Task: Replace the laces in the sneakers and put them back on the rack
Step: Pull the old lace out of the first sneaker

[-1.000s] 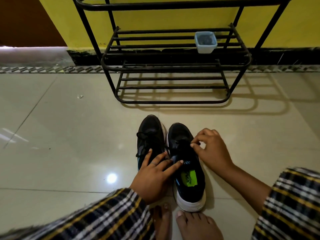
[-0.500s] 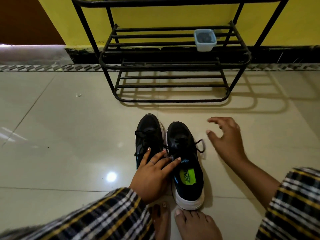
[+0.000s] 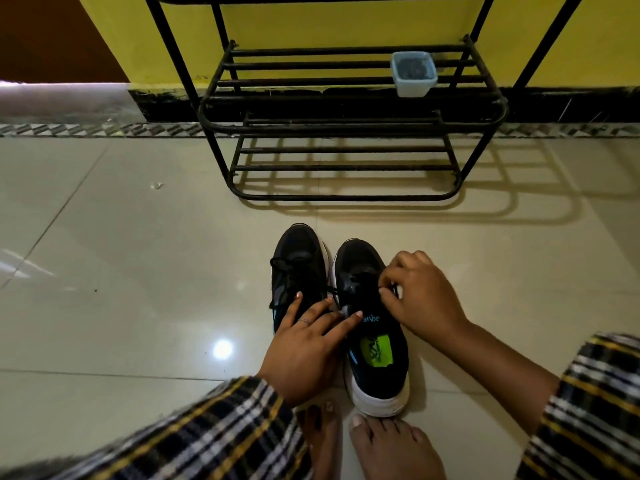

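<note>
Two black sneakers stand side by side on the floor, toes toward the rack. The left sneaker [image 3: 298, 261] has black laces across its top. The right sneaker [image 3: 375, 362] shows a green insole patch and a white heel. My left hand [image 3: 308, 344] rests with straight fingers across both sneakers' openings. My right hand [image 3: 420, 296] is at the right sneaker's lacing, its fingertips pinching the black lace [image 3: 360, 284]. The black metal shoe rack [image 3: 346, 133] stands beyond them against the yellow wall.
A small pale blue tub [image 3: 412, 73] sits on the rack's middle shelf at the right. My two bare feet [image 3: 391, 448] are just behind the sneakers. Glossy beige floor tiles [image 3: 138, 271] spread to the left and right.
My right hand pinched the lace, lifted away to the right half a second ago, and has come back onto the right sneaker's lace. My left hand has stayed put.
</note>
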`<act>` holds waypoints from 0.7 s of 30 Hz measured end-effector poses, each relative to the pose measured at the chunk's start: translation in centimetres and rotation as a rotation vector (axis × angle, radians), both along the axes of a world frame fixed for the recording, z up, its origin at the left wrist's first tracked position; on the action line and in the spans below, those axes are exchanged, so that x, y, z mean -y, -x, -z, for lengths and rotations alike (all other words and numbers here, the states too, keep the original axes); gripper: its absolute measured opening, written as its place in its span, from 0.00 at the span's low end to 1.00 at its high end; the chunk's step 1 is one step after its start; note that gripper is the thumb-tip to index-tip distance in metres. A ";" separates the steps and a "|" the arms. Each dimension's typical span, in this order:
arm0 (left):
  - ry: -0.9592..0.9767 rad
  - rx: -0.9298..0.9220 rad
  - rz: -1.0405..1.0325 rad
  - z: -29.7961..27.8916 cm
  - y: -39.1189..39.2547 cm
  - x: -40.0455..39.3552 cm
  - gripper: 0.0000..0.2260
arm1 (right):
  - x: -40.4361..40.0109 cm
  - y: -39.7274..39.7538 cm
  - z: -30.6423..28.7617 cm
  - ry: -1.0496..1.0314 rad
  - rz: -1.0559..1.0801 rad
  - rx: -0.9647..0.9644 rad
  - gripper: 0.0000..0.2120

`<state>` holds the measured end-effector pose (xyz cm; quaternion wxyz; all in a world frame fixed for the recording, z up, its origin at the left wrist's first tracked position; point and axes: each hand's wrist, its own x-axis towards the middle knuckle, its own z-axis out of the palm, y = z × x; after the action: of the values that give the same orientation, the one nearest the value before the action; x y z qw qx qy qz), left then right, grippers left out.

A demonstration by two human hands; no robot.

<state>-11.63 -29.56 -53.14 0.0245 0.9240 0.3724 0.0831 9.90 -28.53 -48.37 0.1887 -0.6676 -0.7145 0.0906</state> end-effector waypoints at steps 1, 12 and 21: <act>0.001 0.007 -0.002 0.0 0.0 0.0 0.23 | -0.2 -0.6 -0.1 0.009 0.048 -0.037 0.00; -0.012 0.027 -0.005 0.0 0.0 0.1 0.23 | 1.1 0.3 -1.0 0.136 0.067 -0.036 0.14; 0.014 0.083 -0.032 0.1 -0.1 -0.1 0.21 | 1.4 -0.8 0.6 0.443 0.415 -0.753 0.07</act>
<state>-11.57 -29.50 -53.22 0.0450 0.9134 0.3866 0.1189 10.73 -29.90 -48.98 0.3017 -0.7409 -0.4120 0.4362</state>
